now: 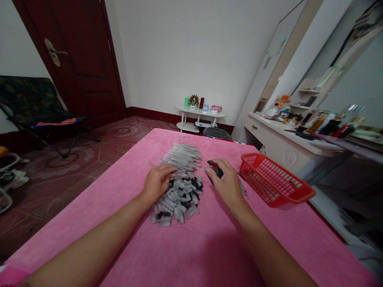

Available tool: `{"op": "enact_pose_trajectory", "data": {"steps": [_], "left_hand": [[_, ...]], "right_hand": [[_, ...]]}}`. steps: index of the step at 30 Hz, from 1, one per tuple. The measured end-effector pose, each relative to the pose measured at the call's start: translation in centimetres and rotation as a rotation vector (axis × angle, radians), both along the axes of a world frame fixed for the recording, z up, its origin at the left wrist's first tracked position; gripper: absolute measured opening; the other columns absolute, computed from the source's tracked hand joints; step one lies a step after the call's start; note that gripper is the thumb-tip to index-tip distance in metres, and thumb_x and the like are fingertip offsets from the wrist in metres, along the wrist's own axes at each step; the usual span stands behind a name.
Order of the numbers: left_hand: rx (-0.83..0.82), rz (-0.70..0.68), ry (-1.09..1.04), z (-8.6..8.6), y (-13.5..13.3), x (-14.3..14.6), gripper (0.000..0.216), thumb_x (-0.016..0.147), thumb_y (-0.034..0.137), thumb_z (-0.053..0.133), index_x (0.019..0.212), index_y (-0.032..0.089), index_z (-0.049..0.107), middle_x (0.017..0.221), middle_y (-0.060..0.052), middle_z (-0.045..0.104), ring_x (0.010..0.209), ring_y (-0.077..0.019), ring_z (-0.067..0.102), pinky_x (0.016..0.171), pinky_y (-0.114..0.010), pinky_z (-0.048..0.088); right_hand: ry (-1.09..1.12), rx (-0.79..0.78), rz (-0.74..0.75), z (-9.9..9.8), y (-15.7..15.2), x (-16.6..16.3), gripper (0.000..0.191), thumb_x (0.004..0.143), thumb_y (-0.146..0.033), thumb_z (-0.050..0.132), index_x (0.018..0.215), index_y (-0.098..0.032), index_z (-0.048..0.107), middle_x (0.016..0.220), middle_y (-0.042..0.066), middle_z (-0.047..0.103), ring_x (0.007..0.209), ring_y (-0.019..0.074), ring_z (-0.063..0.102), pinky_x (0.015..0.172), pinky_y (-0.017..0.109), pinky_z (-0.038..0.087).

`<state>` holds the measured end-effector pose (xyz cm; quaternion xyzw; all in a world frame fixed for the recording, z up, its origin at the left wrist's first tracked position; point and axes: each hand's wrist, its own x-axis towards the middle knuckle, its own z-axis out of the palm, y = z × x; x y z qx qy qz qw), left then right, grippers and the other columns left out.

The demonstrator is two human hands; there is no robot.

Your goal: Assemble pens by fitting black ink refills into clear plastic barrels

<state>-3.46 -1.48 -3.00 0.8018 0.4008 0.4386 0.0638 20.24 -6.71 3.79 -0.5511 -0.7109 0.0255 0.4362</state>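
Observation:
On the pink cloth lies a heap of short clear caps [178, 199] mixed with small black pieces [163, 214]. Just beyond it, a stack of long, thin clear tubes [183, 155] lies mostly crosswise; they look like pen barrels. My left hand [157, 181] rests at the left side, where tubes and heap meet. Its fingers are drawn together, and whatever they pinch is hidden. To the right of the heap, my right hand [226, 181] curls around small black parts [219, 172], which show between thumb and fingers.
A red plastic basket [275, 181] stands at the table's right edge, with several thin sticks [243, 188] beside it. Past the pink-covered table [134, 247] are a folding chair [32, 103] on the left, a small white stand [200, 111] ahead and a cluttered dresser [284, 131] on the right.

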Motion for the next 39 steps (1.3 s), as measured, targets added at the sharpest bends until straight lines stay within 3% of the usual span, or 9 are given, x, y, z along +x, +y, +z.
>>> {"op": "enact_pose_trajectory", "data": {"steps": [2, 6, 11, 14, 21, 28, 33, 39], "left_hand": [[-0.082, 0.075, -0.160, -0.3, 0.7, -0.6, 0.021, 0.083, 0.023, 0.054, 0.096, 0.018, 0.071, 0.092, -0.007, 0.071, 0.086, -0.0191, 0.064, 0.079, -0.032, 0.049], [-0.226, 0.184, -0.457, -0.7, 1.8, -1.4, 0.026, 0.078, 0.031, 0.060, 0.095, 0.015, 0.071, 0.096, -0.008, 0.072, 0.089, -0.0210, 0.065, 0.083, -0.033, 0.050], [-0.330, 0.194, -0.701, -1.0, 2.3, -1.6, 0.034, 0.075, 0.033, 0.062, 0.100, 0.010, 0.069, 0.099, -0.011, 0.072, 0.091, -0.0221, 0.066, 0.086, -0.035, 0.050], [-0.341, 0.189, -0.744, -1.0, 2.4, -1.6, 0.035, 0.074, 0.033, 0.064, 0.099, 0.010, 0.069, 0.099, -0.011, 0.072, 0.091, -0.0225, 0.066, 0.086, -0.036, 0.050], [-0.280, 0.173, -0.560, -1.2, 2.1, -1.5, 0.030, 0.076, 0.031, 0.061, 0.098, 0.012, 0.070, 0.100, -0.010, 0.072, 0.093, -0.0221, 0.065, 0.087, -0.036, 0.050], [-0.102, 0.065, -0.131, -1.4, 1.8, -1.6, 0.022, 0.082, 0.023, 0.054, 0.096, 0.019, 0.071, 0.094, -0.006, 0.071, 0.089, -0.0195, 0.064, 0.081, -0.033, 0.050], [-0.005, 0.024, 0.075, -0.9, 1.4, -1.0, 0.022, 0.083, 0.019, 0.053, 0.098, 0.020, 0.070, 0.091, -0.006, 0.070, 0.087, -0.0201, 0.062, 0.078, -0.033, 0.047], [0.011, 0.008, 0.142, -0.4, 0.9, -0.5, 0.021, 0.084, 0.019, 0.054, 0.099, 0.021, 0.069, 0.090, -0.006, 0.069, 0.085, -0.0189, 0.062, 0.077, -0.032, 0.045]], "right_hand": [[0.012, -0.037, -0.024, -0.3, 0.3, 0.5, 0.023, 0.086, -0.032, 0.051, 0.093, -0.017, 0.068, 0.092, 0.008, 0.067, 0.084, 0.0183, 0.059, 0.077, 0.028, 0.042], [-0.176, -0.290, 0.053, -1.9, 0.7, 0.9, 0.012, 0.077, -0.022, 0.059, 0.078, -0.019, 0.070, 0.082, 0.005, 0.068, 0.075, 0.0162, 0.059, 0.068, 0.025, 0.040], [-0.311, -0.397, -0.016, -3.5, 0.7, 0.5, 0.013, 0.075, -0.021, 0.063, 0.085, -0.021, 0.072, 0.087, 0.004, 0.070, 0.080, 0.0168, 0.062, 0.067, 0.024, 0.038], [-0.351, -0.435, -0.056, -3.9, 0.7, 0.4, 0.014, 0.075, -0.027, 0.066, 0.087, -0.022, 0.072, 0.088, 0.005, 0.071, 0.081, 0.0173, 0.063, 0.066, 0.024, 0.037], [-0.372, -0.443, -0.078, -4.2, 0.6, 0.0, 0.009, 0.074, -0.025, 0.066, 0.079, -0.021, 0.070, 0.084, 0.005, 0.071, 0.077, 0.0177, 0.064, 0.060, 0.024, 0.034], [-0.144, -0.344, -0.101, -4.9, 1.5, 0.4, 0.009, 0.070, -0.018, 0.055, 0.066, -0.016, 0.063, 0.063, 0.002, 0.065, 0.060, 0.0138, 0.058, 0.054, 0.021, 0.035], [0.013, -0.255, -0.057, -4.8, 1.6, -0.3, 0.006, 0.068, -0.020, 0.055, 0.065, -0.016, 0.059, 0.057, 0.000, 0.060, 0.054, 0.0122, 0.054, 0.050, 0.020, 0.034], [0.221, -0.263, 0.134, -4.6, 1.9, -1.3, 0.022, 0.077, -0.035, 0.056, 0.073, -0.016, 0.066, 0.066, 0.003, 0.065, 0.060, 0.0144, 0.058, 0.055, 0.022, 0.042]]}}
